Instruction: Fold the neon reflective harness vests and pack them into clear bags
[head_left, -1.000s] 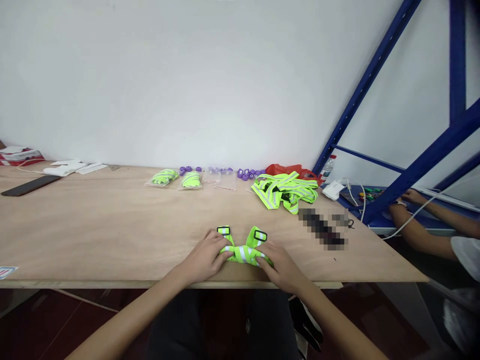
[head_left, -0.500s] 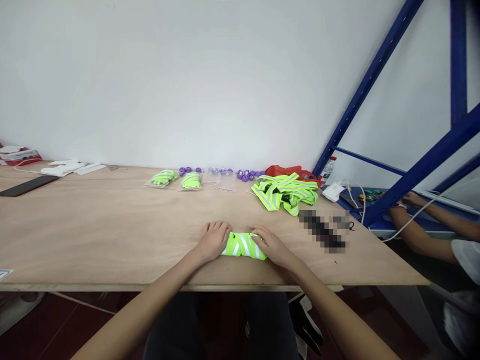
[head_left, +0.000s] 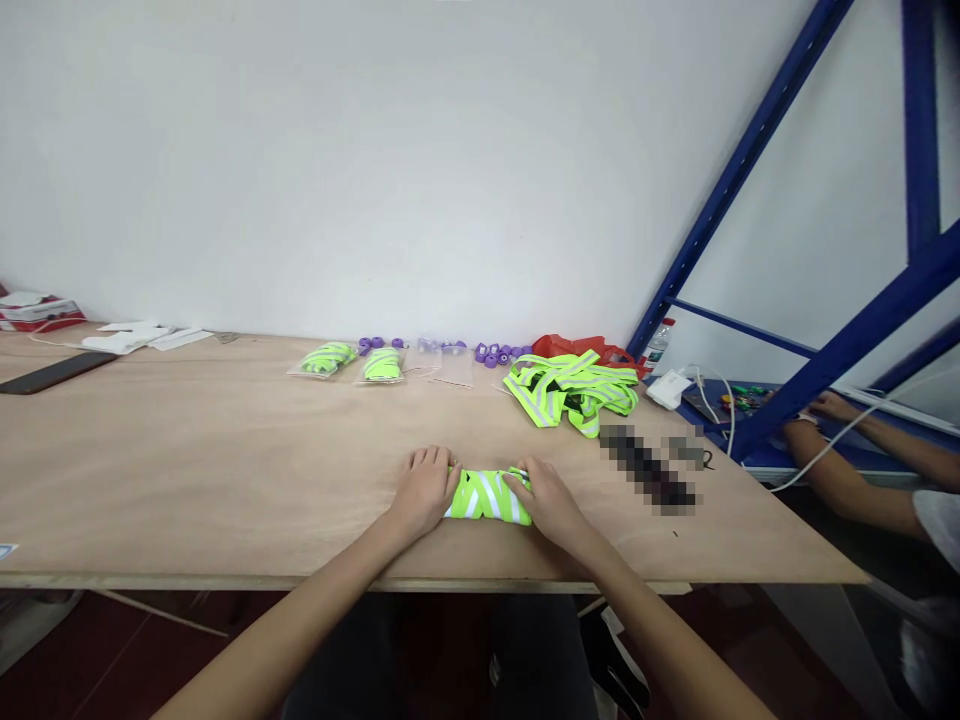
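Note:
A folded bundle of neon-yellow reflective strap (head_left: 487,497) with silvery stripes lies on the wooden table near its front edge. My left hand (head_left: 427,490) is closed around the bundle's left end, its thumb on the near side. Around the right end is my right hand (head_left: 549,497), thumb laid over the top and fingers curled behind. The hands cover both ends of the bundle. Beyond my right hand lies a loose heap of the same reflective straps (head_left: 574,388).
Two bagged strap bundles (head_left: 383,365), clear bags (head_left: 453,370) and purple rolls (head_left: 501,354) line the wall. A red bag (head_left: 577,349) lies behind the heap. At right stand a bottle (head_left: 657,345), a white adapter (head_left: 668,388) and a blue frame (head_left: 750,170); another person's arms (head_left: 832,460) are beyond.
My right hand's fingers have shifted slightly at the bundle's right end. Both hands stay on the bundle, which keeps its place on the table. The camera view has shifted a little.

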